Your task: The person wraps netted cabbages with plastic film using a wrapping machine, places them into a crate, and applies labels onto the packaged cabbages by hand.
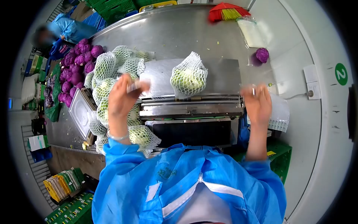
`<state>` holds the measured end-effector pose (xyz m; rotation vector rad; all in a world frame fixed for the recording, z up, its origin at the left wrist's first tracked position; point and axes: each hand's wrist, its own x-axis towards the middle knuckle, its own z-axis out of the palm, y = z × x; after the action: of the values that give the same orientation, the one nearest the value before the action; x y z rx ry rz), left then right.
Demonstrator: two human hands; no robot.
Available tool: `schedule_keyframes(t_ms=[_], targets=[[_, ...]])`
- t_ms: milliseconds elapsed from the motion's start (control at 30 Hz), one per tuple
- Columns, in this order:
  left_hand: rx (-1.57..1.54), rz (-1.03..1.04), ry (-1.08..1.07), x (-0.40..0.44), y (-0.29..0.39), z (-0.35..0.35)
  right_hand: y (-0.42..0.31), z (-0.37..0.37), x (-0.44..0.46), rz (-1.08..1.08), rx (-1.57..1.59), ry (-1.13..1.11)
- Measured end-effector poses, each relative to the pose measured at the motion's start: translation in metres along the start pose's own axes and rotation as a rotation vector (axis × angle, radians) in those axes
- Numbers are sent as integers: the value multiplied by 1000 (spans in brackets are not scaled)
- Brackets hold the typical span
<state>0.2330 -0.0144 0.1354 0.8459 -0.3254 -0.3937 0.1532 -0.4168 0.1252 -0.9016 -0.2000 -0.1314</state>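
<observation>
A pale green cabbage in a white foam net (189, 80) sits on the flat metal top of a film-wrapping machine (190, 108). My left hand (125, 93) is raised at the machine's left side, close to a pile of netted cabbages (105, 89). Across the machine, my right hand (257, 102) is raised beside its right end. Both hands are apart from the netted cabbage. Their fingers look bent but are smeared by motion, so I cannot tell whether they grip any clear film.
Red cabbages (76, 78) are heaped on the left of the steel table (175, 31), near a scale (82, 112). One red cabbage (262, 55) lies at the right, near a red brush (227, 13). A person in blue (74, 30) stands at the far left. Green crates (279, 160) are lower right.
</observation>
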Motion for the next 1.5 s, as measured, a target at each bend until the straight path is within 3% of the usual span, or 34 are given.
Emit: schedule_keyframes(t_ms=[33,67,133,167,200,233,267,333,400,433,567,633,667,733,800,867,1000,1033,1133,1167,1200,1267,1333,1400,1433,1500], targets=[[82,98,166,30,-19,8,10,12,24,-97,-137,174],[164,199,329,59,-40,9,29,10,47,-86,-437,181],[620,81,412,92,-108,-54,80,-9,81,42,-986,184],[847,-101,348,95,-135,-69,123,-35,87,48,-1084,153],[1071,-289,281,94,-153,-75,146,-49,88,291,-1287,66],[930,-334,319,91,-161,-75,173,-63,77,246,-1133,13],[790,-378,354,84,-164,-73,160,-49,74,389,-1080,56],[456,-315,196,63,-149,-49,153,-52,56,363,-990,-28],[742,-150,-52,51,-143,-42,154,-43,38,201,-983,-114],[1004,-98,-92,50,-138,-29,153,-39,43,224,-996,-103],[953,-257,10,56,-129,-11,127,-20,40,447,-951,-52],[422,-439,132,34,-119,11,94,-7,30,596,-881,-19],[149,-530,200,17,-115,24,70,8,20,603,-988,-111],[214,-692,111,-13,-102,42,32,36,-8,607,-1191,-304],[84,-982,141,-41,-100,45,21,39,-45,684,-1112,-384],[55,-1014,195,-70,-115,54,22,45,-80,855,-809,-217],[-155,-1226,199,-113,-151,28,65,14,-140,958,-737,36],[-286,-1161,168,-129,-161,11,71,8,-152,949,-686,119],[102,-1031,117,-158,-146,30,95,0,-183,784,-729,304],[288,-986,197,-175,-156,23,106,-3,-194,712,-776,352],[268,-918,252,-187,-168,14,119,-10,-203,593,-983,365],[234,-773,354,-199,-186,3,130,-11,-210,564,-924,500],[399,-644,462,-186,-188,11,135,-22,-215,350,-1201,540],[555,-583,547,-177,-196,-2,122,-25,-210,348,-1365,595],[681,-580,558,-173,-204,-10,130,-36,-214,298,-1489,563],[1544,-224,316,-168,-222,-20,149,-41,-215,221,-1777,443]])
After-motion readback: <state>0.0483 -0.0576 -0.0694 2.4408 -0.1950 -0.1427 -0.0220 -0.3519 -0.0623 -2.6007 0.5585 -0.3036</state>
